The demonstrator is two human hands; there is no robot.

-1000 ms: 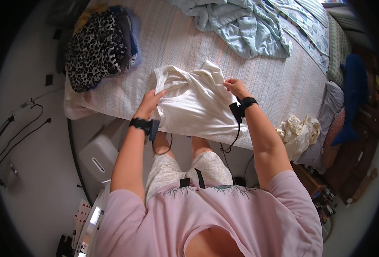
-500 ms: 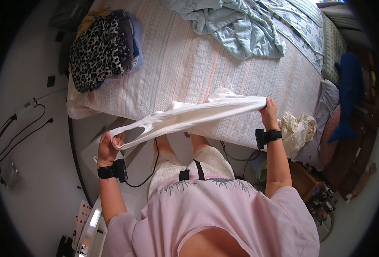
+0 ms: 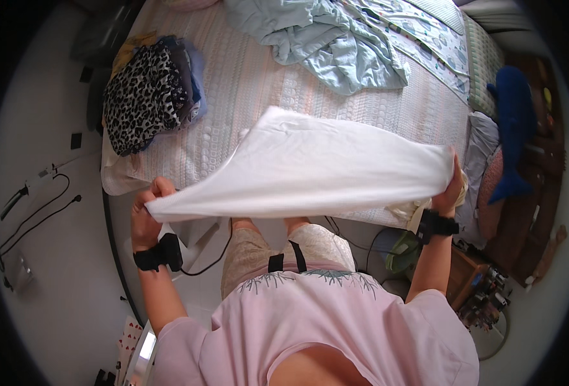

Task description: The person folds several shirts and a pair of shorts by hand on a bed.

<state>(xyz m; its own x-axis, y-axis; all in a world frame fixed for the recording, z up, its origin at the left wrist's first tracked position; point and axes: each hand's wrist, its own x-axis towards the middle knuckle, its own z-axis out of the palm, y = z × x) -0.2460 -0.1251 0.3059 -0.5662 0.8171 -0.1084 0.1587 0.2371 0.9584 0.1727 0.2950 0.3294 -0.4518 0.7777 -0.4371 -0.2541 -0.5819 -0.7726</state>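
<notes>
A white garment (image 3: 323, 167) is stretched between my two hands, over the near edge of the bed (image 3: 233, 83). My left hand (image 3: 148, 215) is closed on its left end, and my right hand (image 3: 451, 183) grips its right end. The cloth spreads out broad and fairly flat, with its far side rising to a peak left of the middle. Which kind of garment it is cannot be made out. Each wrist wears a black strap with a small box.
A stack of folded clothes (image 3: 144, 96), leopard print on top, lies at the bed's left. A crumpled pale blue blanket (image 3: 342, 51) lies at the back. Cream cloth (image 3: 408, 211) sits near my right hand. A blue whale-shaped plush (image 3: 514, 122) lies at the right. Cables (image 3: 345, 241) hang below the bed edge.
The white garment has opened from a narrow, slack strip into a broad sheet. My right hand has moved right and slightly down; my left hand has shifted a little left.
</notes>
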